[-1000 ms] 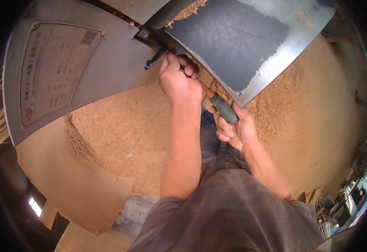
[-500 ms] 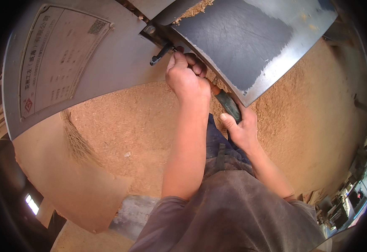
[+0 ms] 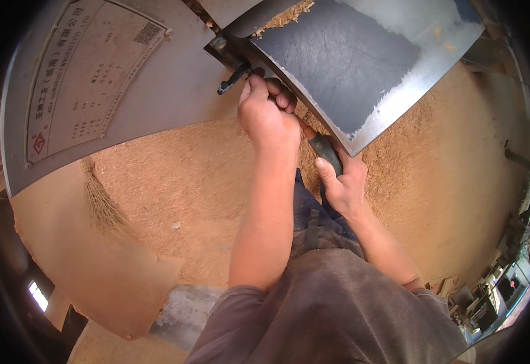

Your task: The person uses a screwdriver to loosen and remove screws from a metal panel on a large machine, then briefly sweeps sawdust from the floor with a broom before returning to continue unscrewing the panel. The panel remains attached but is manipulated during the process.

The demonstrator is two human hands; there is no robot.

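Observation:
My left hand [image 3: 268, 112] is closed beside the machine's edge, thumb and forefinger pinched next to a black lever handle [image 3: 233, 79]. What those fingers hold is hidden, and the other fingers curl below the metal table [image 3: 379, 113]. In my right hand [image 3: 345, 182] is a tool with a dark green handle [image 3: 325, 151] and an orange collar, its thumb pressed along the grip. The tool points up and left, under the table's corner toward my left hand. Its working end is out of sight.
A grey machine panel [image 3: 174, 79] with a printed plate [image 3: 92, 79] fills the upper left. Wood shavings [image 3: 286, 17] lie on the table, and sawdust [image 3: 174, 170] covers the floor. A straw broom [image 3: 102, 203] stands at left; wood scraps [image 3: 450, 285] lie at lower right.
The right hand and the tool's handle have shifted slightly left and down in the picture. My left hand keeps its place by the lever; the view has moved a little.

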